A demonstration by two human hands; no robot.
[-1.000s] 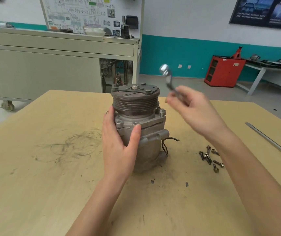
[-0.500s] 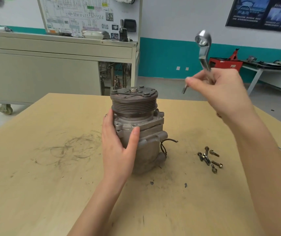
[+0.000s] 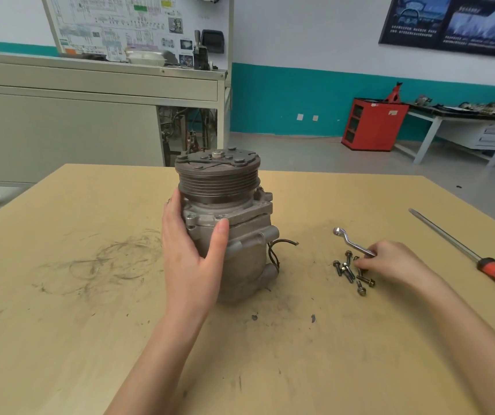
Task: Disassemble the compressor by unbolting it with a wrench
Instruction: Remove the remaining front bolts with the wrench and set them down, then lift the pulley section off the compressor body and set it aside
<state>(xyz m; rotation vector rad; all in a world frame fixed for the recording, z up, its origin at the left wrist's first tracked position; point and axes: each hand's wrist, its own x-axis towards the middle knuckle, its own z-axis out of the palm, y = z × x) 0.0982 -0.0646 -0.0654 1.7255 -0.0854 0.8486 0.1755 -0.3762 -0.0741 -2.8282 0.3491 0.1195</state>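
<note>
Head view, single frame.

The compressor (image 3: 240,253) stood upright on the table (image 3: 60,295), pulley (image 3: 217,181) uppermost. The left hand (image 3: 192,256) was wrapped round its housing just under the pulley, thumb laid across the front flange and fingers curled out of sight round the far side. Judgement: this hold braces the body against twisting or tipping when a bolt is loaded.

The right hand (image 3: 390,262) sat low at the table, well to the right of the left hand. Its fingers were curled round the handle end of the wrench (image 3: 349,242). The ring end pointed away from the hand toward the compressor and was on no bolt. I could not tell whether the shank rested on the table or was just clear of it.

Loose bolts (image 3: 349,272) lay clustered just beside the right fingertips, on the compressor side. Judgement: they are kept together there so that none roll off and all are within reach of the working hand.

A screwdriver (image 3: 480,259) lay farther right of the right hand, apart and untouched.

Flange holes by the left thumb appeared empty. Judgement: unbolting is well along, and the housing halves are not yet separated.
</note>
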